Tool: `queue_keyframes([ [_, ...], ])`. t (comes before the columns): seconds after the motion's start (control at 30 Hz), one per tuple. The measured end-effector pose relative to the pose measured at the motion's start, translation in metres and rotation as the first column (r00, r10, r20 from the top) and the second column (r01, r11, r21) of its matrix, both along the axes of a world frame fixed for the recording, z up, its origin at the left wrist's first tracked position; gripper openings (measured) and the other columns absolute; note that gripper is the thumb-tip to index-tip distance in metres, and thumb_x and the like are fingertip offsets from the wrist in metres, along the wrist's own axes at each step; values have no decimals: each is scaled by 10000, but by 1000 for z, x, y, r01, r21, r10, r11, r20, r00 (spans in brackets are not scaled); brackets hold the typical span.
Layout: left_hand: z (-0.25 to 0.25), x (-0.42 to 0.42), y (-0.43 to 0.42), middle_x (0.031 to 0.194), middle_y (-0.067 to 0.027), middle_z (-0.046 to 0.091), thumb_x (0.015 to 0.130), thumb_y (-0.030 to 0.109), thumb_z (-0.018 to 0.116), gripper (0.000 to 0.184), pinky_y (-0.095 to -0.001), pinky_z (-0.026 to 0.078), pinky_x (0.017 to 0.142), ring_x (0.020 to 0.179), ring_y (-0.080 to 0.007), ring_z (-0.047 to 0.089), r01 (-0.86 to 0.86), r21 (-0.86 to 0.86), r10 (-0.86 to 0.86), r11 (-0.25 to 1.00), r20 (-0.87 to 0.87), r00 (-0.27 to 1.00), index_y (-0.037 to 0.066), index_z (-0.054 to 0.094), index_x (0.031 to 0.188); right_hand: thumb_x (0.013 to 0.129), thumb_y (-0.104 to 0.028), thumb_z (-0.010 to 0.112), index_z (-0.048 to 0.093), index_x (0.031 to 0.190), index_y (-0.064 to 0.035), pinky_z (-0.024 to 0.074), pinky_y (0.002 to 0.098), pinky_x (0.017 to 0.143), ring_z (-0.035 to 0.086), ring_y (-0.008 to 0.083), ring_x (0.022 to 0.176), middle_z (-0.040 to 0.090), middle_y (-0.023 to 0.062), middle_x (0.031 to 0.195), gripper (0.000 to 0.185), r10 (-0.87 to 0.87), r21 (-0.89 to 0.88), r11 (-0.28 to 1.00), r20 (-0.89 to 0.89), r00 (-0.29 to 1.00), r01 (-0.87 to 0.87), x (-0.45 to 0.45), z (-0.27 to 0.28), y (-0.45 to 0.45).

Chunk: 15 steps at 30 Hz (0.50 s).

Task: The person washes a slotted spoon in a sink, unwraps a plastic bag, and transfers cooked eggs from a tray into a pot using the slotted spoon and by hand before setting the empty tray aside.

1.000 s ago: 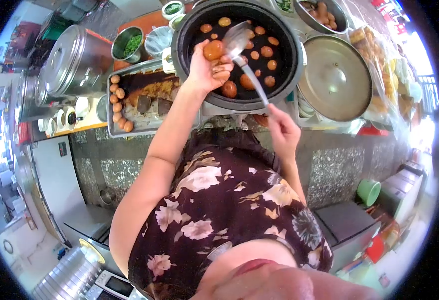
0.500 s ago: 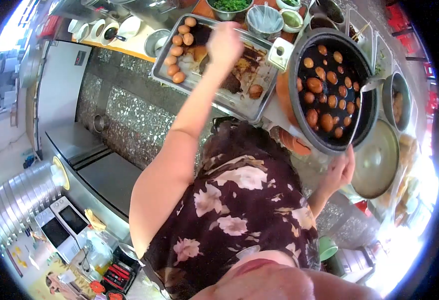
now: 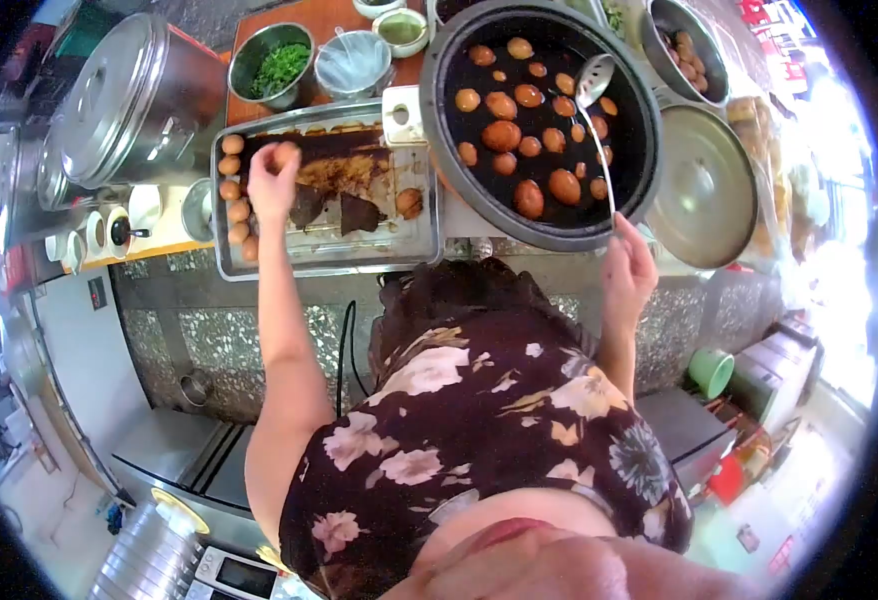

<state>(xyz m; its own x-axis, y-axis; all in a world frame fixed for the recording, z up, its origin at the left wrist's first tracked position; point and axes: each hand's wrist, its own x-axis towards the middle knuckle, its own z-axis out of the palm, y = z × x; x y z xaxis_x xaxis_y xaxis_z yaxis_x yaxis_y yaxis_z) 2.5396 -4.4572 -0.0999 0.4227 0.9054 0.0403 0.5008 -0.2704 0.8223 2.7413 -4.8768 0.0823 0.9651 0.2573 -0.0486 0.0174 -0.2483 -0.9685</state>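
My left hand is over the left part of a metal tray, its fingers closed on a brown egg. Beside it, a column of brown eggs lines the tray's left edge. Dark brown pieces and one darker egg lie in brown liquid stains on the tray. My right hand grips the handle end of a slotted spoon. The spoon rests across a large dark pot, where several eggs float in dark liquid.
Behind the tray stand a bowl of chopped greens and a plastic-lined bowl. A large lidded steel pot is at the left. Right of the dark pot are a round lid and a steel pot with eggs.
The view has turned and shifted. My left hand has moved from above the tray's middle to the egg column at its left, with an egg in its fingers. My right hand stays on the spoon.
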Motion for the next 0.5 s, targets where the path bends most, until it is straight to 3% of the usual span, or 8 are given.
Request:
queue_keyframes([
  [0.03,44,25,-28,1068,-67,584,783,192,672,386,-302,494,745,928,-160,575,110,-110,-71,988,306,949,55,527,1114,849,1,528,581,1137,-14,252,137,448,356,-11,515,437,-97,635,294,19,51,999,-3,1000,-19,-2,-1,-1],
  [0.1,132,69,-86,1093,-50,558,839,83,596,357,-261,482,766,942,-114,550,343,-199,-216,918,473,854,36,484,1175,842,13,532,588,1130,-15,263,136,455,364,-11,522,452,-95,643,295,52,115,992,-11,999,-51,-9,-3,2],
  [0.17,161,105,-120,1133,-67,535,881,79,534,373,-276,482,803,957,-135,556,582,-149,-339,799,688,642,28,432,1237,825,43,538,603,1109,-14,288,135,474,393,-9,544,497,-77,679,297,151,154,975,59,987,-158,-20,-5,10],
  [0.23,160,122,-129,1226,-71,477,923,99,456,372,-316,486,858,1038,-165,529,771,-370,-157,518,845,510,25,394,1283,815,61,546,610,1095,-8,319,139,503,429,-3,589,537,-51,738,296,336,53,939,85,938,-341,-35,-8,25],
  [0.3,154,137,-131,1198,-124,507,950,174,411,366,-326,513,820,979,-218,585,777,-496,8,388,845,535,20,385,1281,808,57,560,617,1087,-14,325,145,498,429,-1,580,543,-50,737,293,252,176,948,90,964,-264,-39,-8,29],
  [0.4,146,152,-138,1149,-133,535,982,231,277,373,-344,522,801,935,-262,600,768,-576,92,280,812,576,23,383,1272,807,55,563,617,1084,-7,322,146,494,420,0,569,540,-51,726,289,91,211,971,119,989,-115,-40,-20,25],
  [0.43,147,156,-143,1090,-117,560,974,310,292,396,-324,528,737,885,-253,605,759,-598,107,257,798,593,35,415,1232,807,55,563,617,1084,-7,322,146,494,420,0,569,540,-51,726,289,79,211,972,112,991,-101,-40,-22,22],
  [0.5,140,166,-140,1029,-96,580,949,411,337,431,-294,520,650,814,-225,606,761,-643,183,86,761,623,56,465,1157,811,56,561,612,1091,-2,318,140,503,404,-4,575,524,-61,713,291,253,60,963,141,957,-263,-34,-25,17],
])
